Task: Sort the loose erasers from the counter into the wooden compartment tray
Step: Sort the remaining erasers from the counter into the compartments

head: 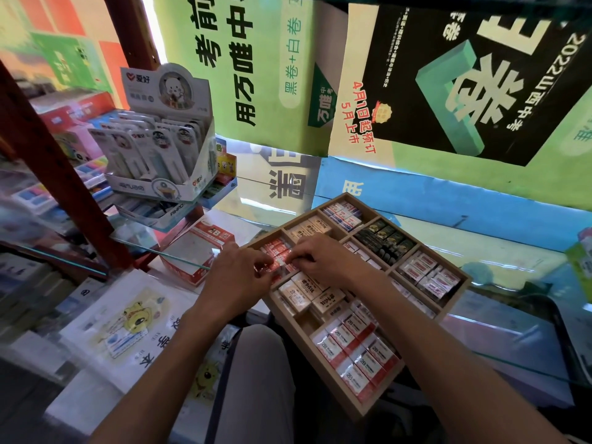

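Observation:
The wooden compartment tray (455, 302) lies tilted on the glass counter, its compartments filled with wrapped erasers. Both hands meet over its left compartment of red-and-white erasers (278, 248). My left hand (238, 277) and my right hand (315, 256) pinch a small red-and-white wrapped eraser (279, 261) between their fingertips, just above that compartment. Cream erasers (304, 293) fill the compartment below, and red 2B erasers (355, 350) fill the near one. Black erasers (384, 240) sit at the far right.
An open red-and-white 2B eraser box (195, 251) stands left of the tray. A display stand of carded pens (160, 145) rises behind it. A plastic-wrapped booklet with a yellow cartoon (128, 318) lies at left. Posters line the wall behind.

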Demonstrator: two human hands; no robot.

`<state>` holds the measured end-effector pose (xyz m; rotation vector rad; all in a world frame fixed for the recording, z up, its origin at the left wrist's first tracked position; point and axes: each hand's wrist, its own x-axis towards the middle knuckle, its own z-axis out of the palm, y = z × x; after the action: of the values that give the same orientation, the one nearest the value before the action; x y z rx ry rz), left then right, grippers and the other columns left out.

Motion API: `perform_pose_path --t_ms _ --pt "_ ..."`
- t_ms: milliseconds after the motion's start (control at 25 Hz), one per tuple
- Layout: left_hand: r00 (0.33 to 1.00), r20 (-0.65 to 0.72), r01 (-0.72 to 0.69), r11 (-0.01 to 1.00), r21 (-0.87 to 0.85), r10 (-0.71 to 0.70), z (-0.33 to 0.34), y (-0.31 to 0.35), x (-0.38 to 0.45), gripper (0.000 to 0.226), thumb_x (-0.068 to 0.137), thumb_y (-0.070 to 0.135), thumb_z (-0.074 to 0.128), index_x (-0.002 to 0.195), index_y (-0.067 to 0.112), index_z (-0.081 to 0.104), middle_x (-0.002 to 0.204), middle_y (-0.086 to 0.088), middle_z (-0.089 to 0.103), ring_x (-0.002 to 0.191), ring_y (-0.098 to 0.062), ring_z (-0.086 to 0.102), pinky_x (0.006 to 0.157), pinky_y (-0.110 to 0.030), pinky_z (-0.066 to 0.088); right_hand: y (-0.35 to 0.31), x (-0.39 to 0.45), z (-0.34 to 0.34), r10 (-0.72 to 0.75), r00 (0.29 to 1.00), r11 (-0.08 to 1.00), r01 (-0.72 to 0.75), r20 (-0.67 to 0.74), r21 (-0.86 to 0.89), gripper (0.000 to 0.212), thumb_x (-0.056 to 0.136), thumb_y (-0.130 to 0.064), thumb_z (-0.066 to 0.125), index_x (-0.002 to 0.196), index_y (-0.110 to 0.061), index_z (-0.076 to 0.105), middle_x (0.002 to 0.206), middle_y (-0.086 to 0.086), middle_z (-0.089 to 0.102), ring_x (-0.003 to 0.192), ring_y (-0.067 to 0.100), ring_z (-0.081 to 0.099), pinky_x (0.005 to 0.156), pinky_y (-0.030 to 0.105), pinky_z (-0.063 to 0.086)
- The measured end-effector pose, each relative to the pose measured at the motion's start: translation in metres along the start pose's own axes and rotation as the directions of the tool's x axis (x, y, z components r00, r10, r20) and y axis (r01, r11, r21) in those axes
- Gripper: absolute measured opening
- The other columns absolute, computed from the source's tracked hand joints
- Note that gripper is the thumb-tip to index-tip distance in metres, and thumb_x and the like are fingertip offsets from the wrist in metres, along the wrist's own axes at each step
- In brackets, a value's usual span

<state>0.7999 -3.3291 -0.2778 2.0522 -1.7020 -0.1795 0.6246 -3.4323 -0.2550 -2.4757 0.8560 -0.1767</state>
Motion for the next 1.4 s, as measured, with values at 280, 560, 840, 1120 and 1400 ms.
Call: perform_pose_path --t_ms 280,560,840,1120,1400 --pt "0.999 0.026 -0.021 0.998 -0.063 0.022 -0.004 -0.001 0.005 0.033 0.084 0.042 0.07 0.113 0.028 0.072 0.108 -0.003 0.071 0.099 -0.018 0.058 0.083 -0.037 0.051 0.001 0.001 0.001 0.007 1.0 1.0 -0.007 0.004 0.0 0.024 0.097 -0.02 0.053 0.114 -0.018 0.07 0.109 -0.001 0.061 0.097 0.012 0.056 0.084 0.03 0.048" --pt "0.997 0.055 -0.045 0.998 -0.052 0.048 -0.009 0.011 0.0 0.036 0.081 0.053 0.069 0.104 0.027 0.076 0.102 -0.001 0.073 0.094 -0.019 0.061 0.079 -0.04 0.055 -0.001 -0.001 0.001 0.006 1.0 1.0 -0.006 -0.019 0.007 0.024 0.097 -0.018 0.054 0.114 -0.015 0.07 0.109 0.001 0.063 0.097 0.013 0.056 0.082 0.029 0.045" --pt "0.999 0.038 -0.017 0.994 -0.104 0.022 -0.007 0.015 -0.012 0.028 0.083 0.042 0.072 0.105 0.025 0.076 0.112 -0.001 0.072 0.102 -0.019 0.064 0.085 -0.036 0.055 -0.003 -0.003 0.0 0.008 1.0 1.0 -0.008 -0.025 -0.014 0.024 0.098 -0.019 0.053 0.114 -0.014 0.07 0.111 0.003 0.064 0.099 0.013 0.054 0.088 0.032 0.045" --pt "0.988 -0.007 -0.156 0.987 -0.022 0.156 -0.001 0.01 -0.028 0.034 0.083 0.046 0.063 0.102 0.021 0.077 0.109 0.005 0.071 0.102 -0.017 0.053 0.08 -0.032 0.041 -0.006 -0.004 0.0 0.005 0.999 0.998 -0.007 -0.036 -0.056 0.026 0.098 -0.019 0.052 0.115 -0.013 0.07 0.113 0.005 0.064 0.101 0.014 0.053 0.092 0.034 0.045" --pt "0.975 -0.025 -0.221 0.975 -0.005 0.221 0.007 0.005 -0.035 0.045 0.087 0.05 0.046 0.115 0.026 0.072 0.111 0.002 0.072 0.105 -0.023 0.057 0.079 -0.046 0.049 -0.013 -0.027 0.005 0.033 0.998 0.994 -0.037 -0.046 -0.098 0.037 0.097 -0.04 0.051 0.131 -0.027 0.057 0.132 -0.003 0.056 0.125 0.016 0.037 0.099 0.038 0.034"
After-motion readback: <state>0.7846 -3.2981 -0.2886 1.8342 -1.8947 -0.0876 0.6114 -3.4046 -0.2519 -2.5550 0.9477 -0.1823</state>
